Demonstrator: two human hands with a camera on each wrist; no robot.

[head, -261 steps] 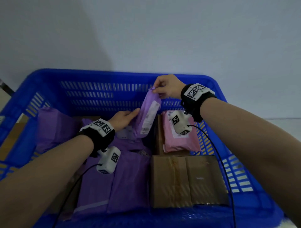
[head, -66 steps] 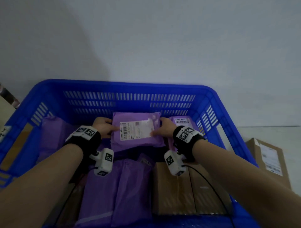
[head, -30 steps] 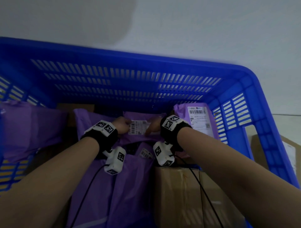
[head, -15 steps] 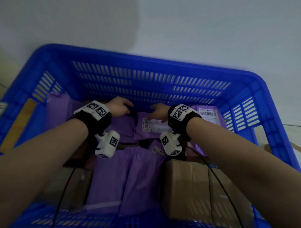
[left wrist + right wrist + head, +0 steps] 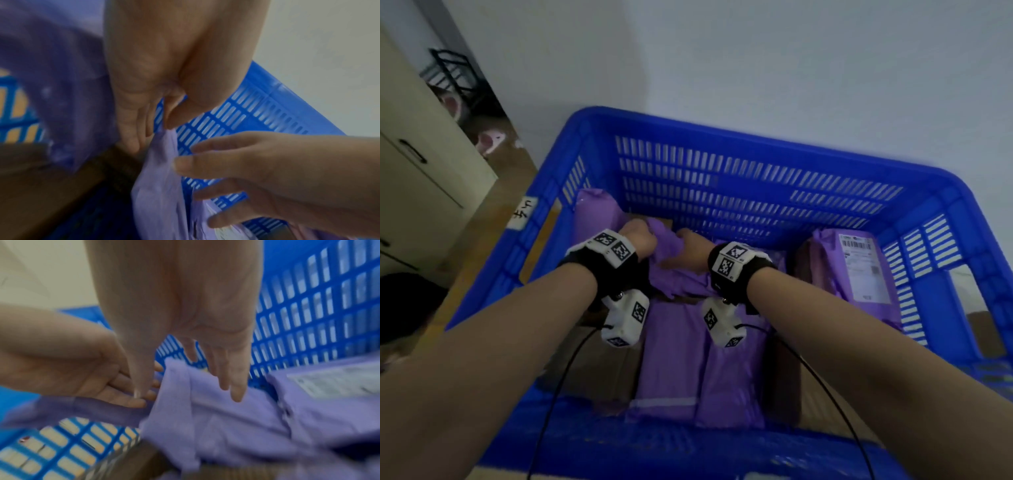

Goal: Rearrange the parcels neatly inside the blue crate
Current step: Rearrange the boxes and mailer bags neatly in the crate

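The blue crate (image 5: 722, 132) holds purple mailer parcels and brown boxes. Both hands are at its back left on one crumpled purple parcel (image 5: 671, 270). My left hand (image 5: 640, 236) pinches the parcel's upper edge (image 5: 164, 146) between thumb (image 5: 174, 120) and fingers. My right hand (image 5: 690, 245) lies on the parcel's face (image 5: 216, 415) with straight fingers (image 5: 236, 391), and its thumb (image 5: 139, 386) hangs beside the edge. What lies under the parcel is hidden.
A labelled purple parcel (image 5: 856, 270) leans on the right wall and another purple one (image 5: 595, 219) stands at the left wall. Flat purple mailers (image 5: 702, 363) and cardboard boxes (image 5: 787, 377) fill the front. A cream cabinet (image 5: 414, 171) stands left of the crate.
Both hands have moved from the labelled parcel in the middle to a purple parcel at the back left. The left hand now pinches its edge. The head view has swung left.
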